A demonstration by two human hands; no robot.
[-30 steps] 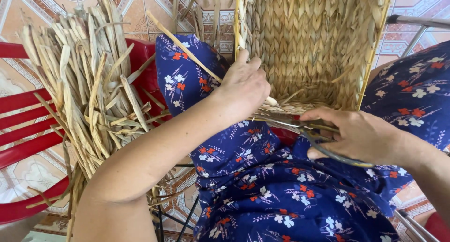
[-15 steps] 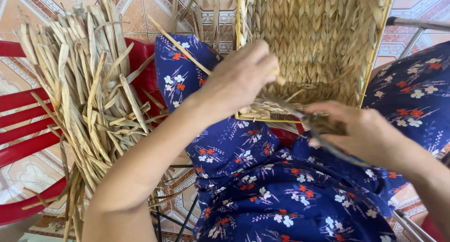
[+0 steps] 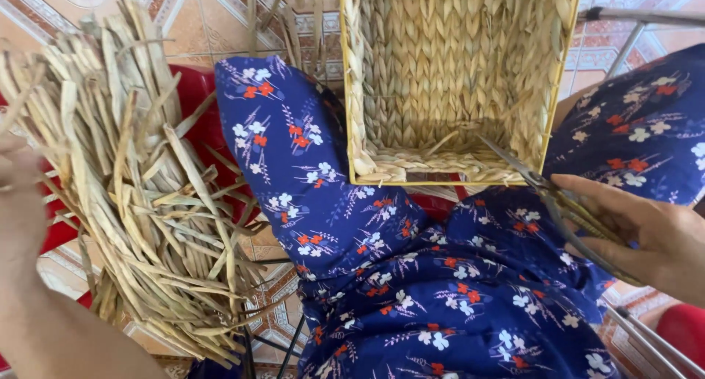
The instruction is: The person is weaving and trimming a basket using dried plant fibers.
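Right hand (image 3: 646,236) grips closed scissors (image 3: 558,203), tips poking into the woven basket (image 3: 448,78) just ahead; a slip could snag its weave. Left hand (image 3: 22,203), grip unclear, touches dried reeds (image 3: 139,195).

Left hand (image 3: 18,195) blurred, edge-cropped.

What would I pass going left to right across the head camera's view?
Left hand → bundle of dried reeds → blue floral knee → woven basket → scissors → right hand, which holds the scissors.
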